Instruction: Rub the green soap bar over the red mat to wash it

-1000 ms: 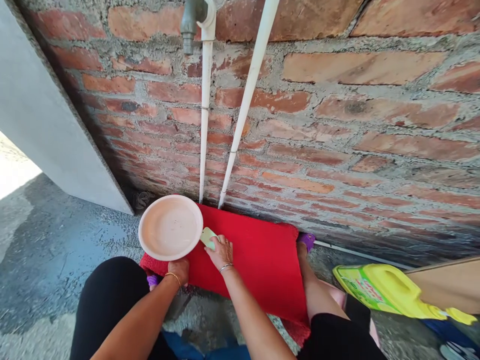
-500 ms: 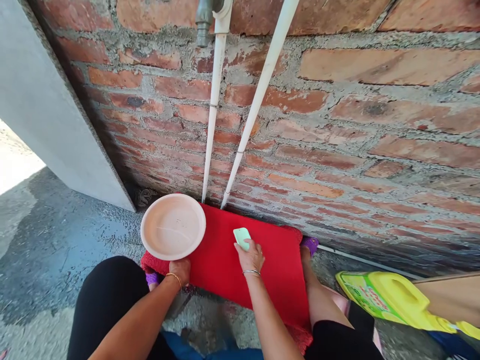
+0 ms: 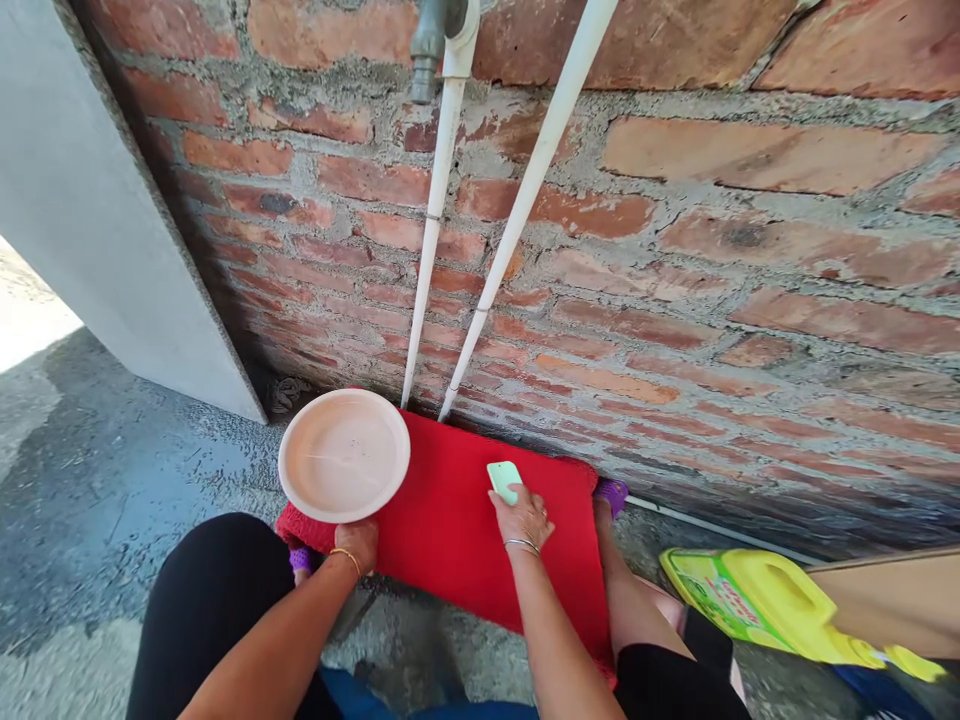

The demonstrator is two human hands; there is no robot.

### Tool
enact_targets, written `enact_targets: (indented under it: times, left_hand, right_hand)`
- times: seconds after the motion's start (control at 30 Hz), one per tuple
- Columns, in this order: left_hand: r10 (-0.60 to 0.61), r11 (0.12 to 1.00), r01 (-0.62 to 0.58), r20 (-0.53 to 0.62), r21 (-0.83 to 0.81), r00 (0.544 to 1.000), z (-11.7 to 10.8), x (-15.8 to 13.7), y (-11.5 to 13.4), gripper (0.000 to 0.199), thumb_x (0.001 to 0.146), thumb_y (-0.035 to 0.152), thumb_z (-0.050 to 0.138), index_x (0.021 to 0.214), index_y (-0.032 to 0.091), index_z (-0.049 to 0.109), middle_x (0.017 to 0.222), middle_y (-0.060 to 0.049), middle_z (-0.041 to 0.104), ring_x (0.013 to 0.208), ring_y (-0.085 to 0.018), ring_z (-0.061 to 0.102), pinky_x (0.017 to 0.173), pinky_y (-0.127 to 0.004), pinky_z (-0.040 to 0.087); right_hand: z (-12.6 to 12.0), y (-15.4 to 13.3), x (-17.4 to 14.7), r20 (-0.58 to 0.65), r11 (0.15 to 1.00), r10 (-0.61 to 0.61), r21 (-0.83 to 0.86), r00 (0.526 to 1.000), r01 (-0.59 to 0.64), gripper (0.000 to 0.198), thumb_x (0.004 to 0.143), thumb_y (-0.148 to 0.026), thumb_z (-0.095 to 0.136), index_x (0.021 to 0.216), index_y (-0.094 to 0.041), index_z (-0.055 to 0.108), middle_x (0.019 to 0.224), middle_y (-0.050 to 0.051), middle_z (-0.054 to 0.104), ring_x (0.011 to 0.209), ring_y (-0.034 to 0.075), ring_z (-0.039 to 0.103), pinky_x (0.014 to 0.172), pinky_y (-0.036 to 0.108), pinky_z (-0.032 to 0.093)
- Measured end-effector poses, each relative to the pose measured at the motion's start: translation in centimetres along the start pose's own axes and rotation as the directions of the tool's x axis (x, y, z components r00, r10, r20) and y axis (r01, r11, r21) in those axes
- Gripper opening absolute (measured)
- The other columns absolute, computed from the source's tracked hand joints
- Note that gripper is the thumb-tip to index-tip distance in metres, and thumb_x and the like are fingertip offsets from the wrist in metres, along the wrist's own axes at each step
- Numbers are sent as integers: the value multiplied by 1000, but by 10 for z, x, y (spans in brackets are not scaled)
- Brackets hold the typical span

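My right hand (image 3: pixel 525 518) is closed around the near end of a mint-green scrub brush (image 3: pixel 504 478) with a smooth, rounded back. Its underside is hidden against the red mat (image 3: pixel 450 530), which is spread out flat in front of me. At the mat's left end is a pale pink plastic basin (image 3: pixel 341 455) with a few specks inside. My left hand (image 3: pixel 358 545) grips at the basin's near rim, its fingertips hidden under the rim.
A brick wall (image 3: pixel 637 300) with two white pipes (image 3: pixel 431 260) and a grey tap (image 3: pixel 426 70) rises ahead. A grey slab (image 3: pixel 142 230) leans at left. On the right lie a yellow detergent bottle (image 3: pixel 772 590) and cardboard (image 3: pixel 900 600). My feet in purple shoes (image 3: pixel 611 495) flank the mat.
My right hand and the brush have slid a little to the right across the mat. The left hand keeps its place at the basin. The view has shifted slightly.
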State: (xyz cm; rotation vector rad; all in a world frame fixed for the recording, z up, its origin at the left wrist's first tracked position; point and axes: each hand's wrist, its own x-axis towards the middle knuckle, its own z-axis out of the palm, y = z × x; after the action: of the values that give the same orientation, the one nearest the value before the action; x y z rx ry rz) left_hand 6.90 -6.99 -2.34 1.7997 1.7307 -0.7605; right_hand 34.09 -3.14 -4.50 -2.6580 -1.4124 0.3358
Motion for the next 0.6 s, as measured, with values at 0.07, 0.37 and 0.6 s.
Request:
enact_targets:
  times: [0.07,0.37,0.6]
  left_hand:
    - [3,1000,-3,-7,-19,1000,0,-1,0,50,54,12,80,103,11,70,103,-19,71,104,-30,65,89,-38,53]
    - [6,1000,-6,20,-15,1000,-11,-11,2,52,55,13,79,106,8,68,108,-19,70,107,-30,63,92,-37,52]
    - [12,1000,-12,11,-3,1000,-6,-5,1,52,56,12,77,107,8,68,108,-20,69,109,-33,61,94,-41,50]
  right_hand:
    - [-5,26,10,-37,990,143,14,989,-142,43,80,-55,54,113,-28,60,108,11,59,93,27,57,78,40,38]
    - [14,-59,-16,11,956,-281,91,960,278,32,78,-43,65,105,-28,63,107,6,57,99,22,54,79,31,34]
    - [20,-134,-11,110,862,-507,75,855,502,32,77,-44,68,105,-30,63,106,4,56,99,21,52,82,32,30]
